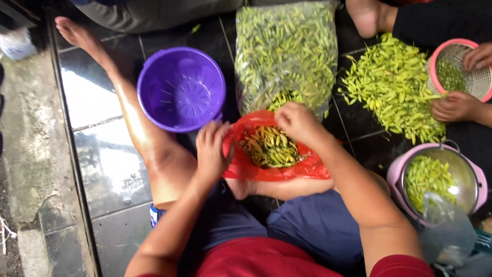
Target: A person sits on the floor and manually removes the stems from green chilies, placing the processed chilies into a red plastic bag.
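Seen from above, a person sits on a dark tiled floor (110,169). At ten o'clock stands an empty purple plastic colander (181,88). Centre: the left hand (211,150), its grip closed on the rim of a red plastic bag (287,166) of yellow-green chillies (270,146); the right hand (297,122) pinches its far edge. At twelve o'clock lies a full clear sack (285,51). At two o'clock lies a loose pile (392,82), where another person's hands work; much looks unsorted.

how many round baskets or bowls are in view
3: an empty purple colander beside the left hand, a pink basket at top right, and a pink-rimmed metal bowl at lower right. None seems hidden.
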